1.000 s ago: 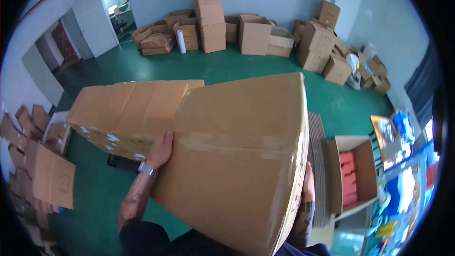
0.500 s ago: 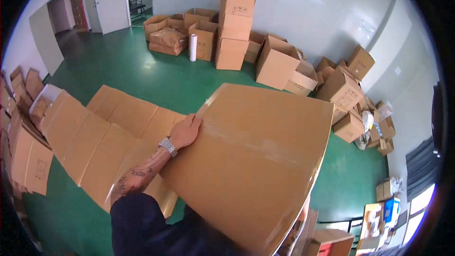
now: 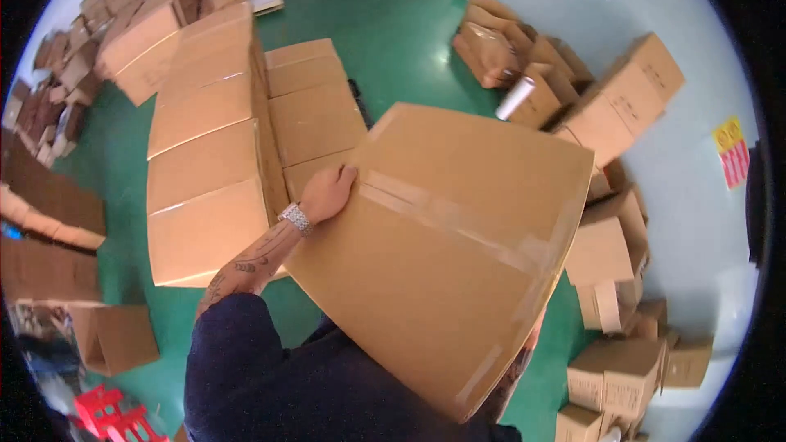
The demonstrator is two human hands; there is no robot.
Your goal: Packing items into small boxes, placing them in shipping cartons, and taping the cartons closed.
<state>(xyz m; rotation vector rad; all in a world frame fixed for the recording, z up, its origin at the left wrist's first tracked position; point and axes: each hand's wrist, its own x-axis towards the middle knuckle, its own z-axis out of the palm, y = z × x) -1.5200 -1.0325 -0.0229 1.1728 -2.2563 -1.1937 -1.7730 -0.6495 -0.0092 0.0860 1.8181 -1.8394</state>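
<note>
A large brown cardboard box (image 3: 442, 254) is held up in front of me, tilted, with clear tape along a seam across its face and down its right side. My left hand (image 3: 329, 191) grips its left edge, the thumb on the face and the fingers curled round the side. A metal watch (image 3: 295, 218) sits on that wrist. At the box's right edge only a sliver of my right hand (image 3: 535, 334) shows; its fingers are hidden behind the cardboard. Just beyond my left arm stand two rows of similar boxes, a nearer row (image 3: 205, 164) and a farther one (image 3: 315, 119).
Stacked and open cartons (image 3: 610, 119) line the wall on the right. A white roll (image 3: 516, 98) stands by them. More cardboard (image 3: 143, 41) is piled at the far left, and a red plastic item (image 3: 115, 413) lies at the lower left. The floor (image 3: 393, 24) is green.
My view has turned to the left, so the wall cartons have shifted right and the box rows now stand more upright in front of me. Both arms still carry the box.
</note>
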